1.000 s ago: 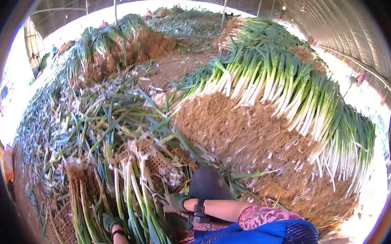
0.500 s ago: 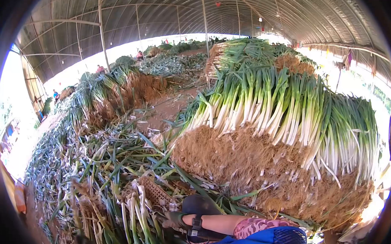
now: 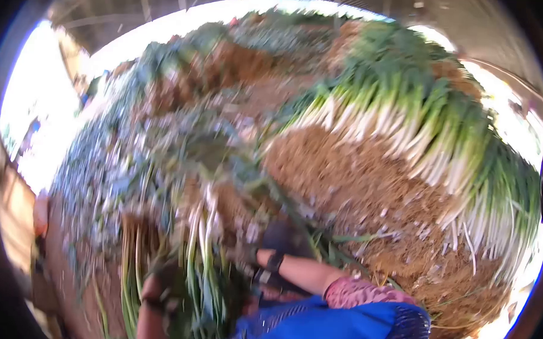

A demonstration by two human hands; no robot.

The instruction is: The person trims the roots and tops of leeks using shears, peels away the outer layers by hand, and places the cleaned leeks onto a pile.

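Motion blur covers much of the head view. My left hand [image 3: 162, 280], in a dark glove, is low in front of me between two groups of long green onions; its fingers are smeared. Just right of it lies a small bunch of green onions [image 3: 202, 242], white ends pointing away from me. My right hand [image 3: 243, 253], also gloved and with a black band at the wrist, is beside that bunch's right edge. Whether its fingers touch the stalks cannot be made out. Left of my left hand are more green onions [image 3: 134, 242] with brownish roots.
A tall stack of green onions [image 3: 399, 114], its brown roots [image 3: 355, 178] facing me, fills the right side. Loose leaves and trimmings [image 3: 122, 170] cover the ground to the left. Another rooty pile [image 3: 197, 71] stands farther back under the arched roof.
The view has tilted downward and blurred, so the piles sit higher in it. My left hand and forearm now show at the bottom. My right hand stays beside the small bunch.
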